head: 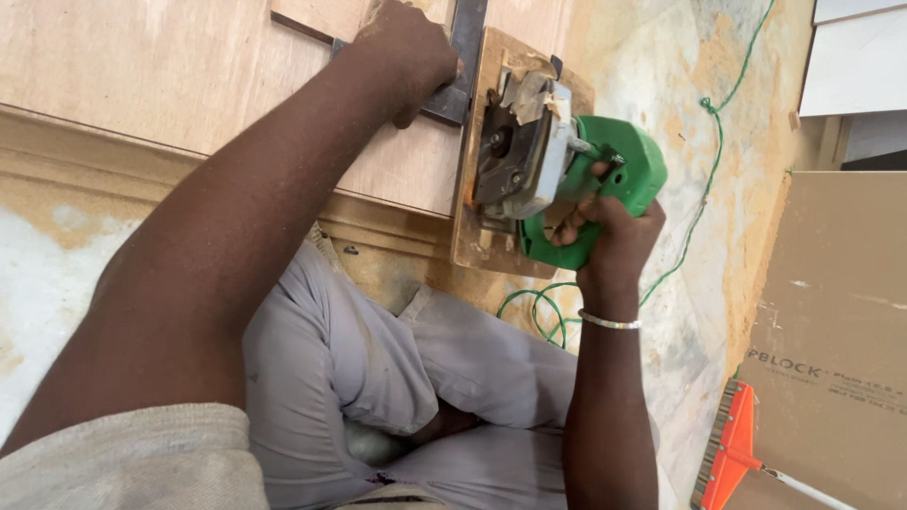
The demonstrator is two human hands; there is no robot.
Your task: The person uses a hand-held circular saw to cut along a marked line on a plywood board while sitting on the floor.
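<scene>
Head view: saw (557, 170) at the board (189, 66) edge, square (463, 66) as guide.
Right hand (605, 227) fingers wrap the saw's handle; left hand (411, 52) fingers press flat on the square, just beside the saw. If the square slips, the cut could wander toward them.

The person's left arm stretches long from the lower left up to the green saw's far side; its left hand (408, 52) lies knuckles up, fingers curled and pressing down, well left of the green saw (567, 179). The right forearm rises straight from the bottom edge, a thin bangle at the wrist, and the right hand (614, 236) is wrapped around the saw's rear handle, fingers closed over it
</scene>
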